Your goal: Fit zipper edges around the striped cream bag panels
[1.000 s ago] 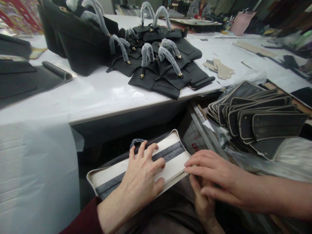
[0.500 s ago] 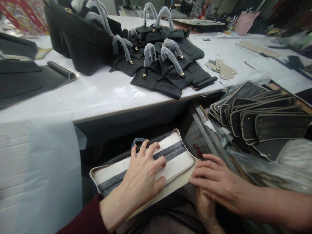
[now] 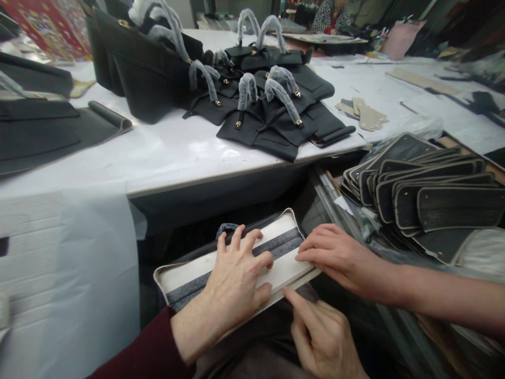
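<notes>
A dark bag lies tilted on my lap, its base towards me: a long white panel [image 3: 278, 227] with a dark grey strip [image 3: 272, 247] along it and a pale raw rim. My left hand [image 3: 240, 268], in a maroon sleeve, rests spread across the panel. At the panel's near edge my right hand [image 3: 325, 334] touches the rim with a stretched index finger, its other fingers bent and holding nothing I can see. Another person's hand [image 3: 339, 255] reaches in from the right, fingertips on the panel's right end. A plastic-wrapped handle [image 3: 228, 228] pokes out behind.
A white table [image 3: 165, 166] carries several black bags [image 3: 272, 118] with wrapped handles. To the right is a stack of dark panels [image 3: 457, 205] with pale edges, beside a metal rail [image 3: 335, 202]. Beige pieces [image 3: 366, 113] lie farther back. A person [image 3: 331, 18] is in the background.
My right hand has come out from under the other person's hand and put its index finger on the near rim. That person's hand has moved up and left onto the panel. My left hand stays.
</notes>
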`<state>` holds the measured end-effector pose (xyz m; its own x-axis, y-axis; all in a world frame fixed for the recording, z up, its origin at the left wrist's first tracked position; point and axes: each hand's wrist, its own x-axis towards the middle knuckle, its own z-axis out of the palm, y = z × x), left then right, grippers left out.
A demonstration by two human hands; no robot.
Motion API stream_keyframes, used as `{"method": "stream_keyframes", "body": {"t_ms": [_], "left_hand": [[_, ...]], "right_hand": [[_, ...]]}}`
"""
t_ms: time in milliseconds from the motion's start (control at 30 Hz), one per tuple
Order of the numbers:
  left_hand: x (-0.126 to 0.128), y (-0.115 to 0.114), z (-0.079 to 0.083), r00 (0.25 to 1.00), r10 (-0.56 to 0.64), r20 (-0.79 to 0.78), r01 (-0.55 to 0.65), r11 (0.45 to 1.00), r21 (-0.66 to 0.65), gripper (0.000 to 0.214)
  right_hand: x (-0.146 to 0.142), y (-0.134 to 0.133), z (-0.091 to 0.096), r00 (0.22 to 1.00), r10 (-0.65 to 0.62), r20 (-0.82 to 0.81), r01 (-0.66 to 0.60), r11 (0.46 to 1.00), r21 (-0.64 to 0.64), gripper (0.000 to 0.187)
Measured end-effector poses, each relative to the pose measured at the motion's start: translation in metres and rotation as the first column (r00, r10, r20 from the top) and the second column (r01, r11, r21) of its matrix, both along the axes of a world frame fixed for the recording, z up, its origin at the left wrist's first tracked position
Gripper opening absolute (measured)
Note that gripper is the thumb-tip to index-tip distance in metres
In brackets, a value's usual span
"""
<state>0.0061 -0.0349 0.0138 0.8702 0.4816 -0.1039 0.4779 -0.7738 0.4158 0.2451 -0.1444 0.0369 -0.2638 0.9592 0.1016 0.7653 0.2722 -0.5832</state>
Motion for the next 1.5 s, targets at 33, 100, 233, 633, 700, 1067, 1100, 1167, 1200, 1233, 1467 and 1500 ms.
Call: {"method": "stream_keyframes", "body": {"t_ms": [33,100,233,633,700,1067,1100,1167,1200,1233,1467,1500], "left_hand": [[0.000,0.000,0.000,1.000,0.000,0.002,0.000,1.000,-0.001,0.026],[0.000,0.000,0.000,1.000,-0.002,0.004,0.002,1.000,-0.002,0.026],[-0.001,0.001,0.000,1.000,-0.003,0.004,0.003,1.000,-0.002,0.027],[0.000,0.001,0.000,1.000,-0.005,-0.006,0.005,1.000,0.008,0.026],[0.000,0.001,0.000,1.000,-0.005,-0.010,0.005,1.000,0.004,0.026],[-0.002,0.001,0.000,1.000,0.019,-0.014,-0.020,0.998,-0.059,0.034],[-0.002,0.002,0.001,0.999,0.032,-0.009,-0.033,0.997,-0.077,0.038],[-0.003,0.007,0.004,0.998,0.058,0.017,-0.056,0.991,-0.121,0.043],[-0.004,0.010,0.006,0.997,0.069,0.036,-0.063,0.987,-0.146,0.044],[-0.005,0.013,0.009,0.995,0.082,0.056,-0.071,0.982,-0.173,0.044],[-0.007,0.041,0.011,0.979,0.193,0.069,-0.169,0.951,-0.260,0.049],[-0.006,0.045,0.010,0.979,0.194,0.063,-0.171,0.950,-0.262,0.049]], "right_hand": [[-0.002,0.005,0.000,1.000,-0.006,-0.015,0.006,1.000,0.015,0.023],[-0.006,0.013,-0.001,0.999,-0.022,-0.042,0.025,0.996,0.089,0.021],[-0.010,0.021,-0.009,0.998,0.001,0.070,-0.019,0.968,0.248,0.024],[0.003,0.083,-0.006,0.987,0.001,0.159,-0.032,0.980,0.195,0.023],[0.016,0.098,-0.007,1.000,0.019,0.004,-0.020,0.995,0.102,0.021],[0.006,0.074,-0.012,0.943,-0.172,-0.285,0.127,0.977,-0.171,0.027],[-0.013,0.054,-0.015,0.950,-0.187,-0.249,0.166,0.981,-0.102,0.026],[-0.052,0.010,-0.023,0.956,-0.270,-0.115,0.281,0.954,0.100,0.029],[-0.068,-0.010,-0.028,0.934,-0.353,-0.059,0.358,0.911,0.206,0.032],[-0.079,-0.025,-0.031,0.927,-0.374,-0.044,0.373,0.895,0.244,0.035],[-0.036,0.021,-0.015,0.959,-0.213,0.186,0.127,0.913,0.388,0.028],[-0.026,0.036,-0.011,0.957,-0.153,0.248,0.051,0.926,0.374,0.026]]}}
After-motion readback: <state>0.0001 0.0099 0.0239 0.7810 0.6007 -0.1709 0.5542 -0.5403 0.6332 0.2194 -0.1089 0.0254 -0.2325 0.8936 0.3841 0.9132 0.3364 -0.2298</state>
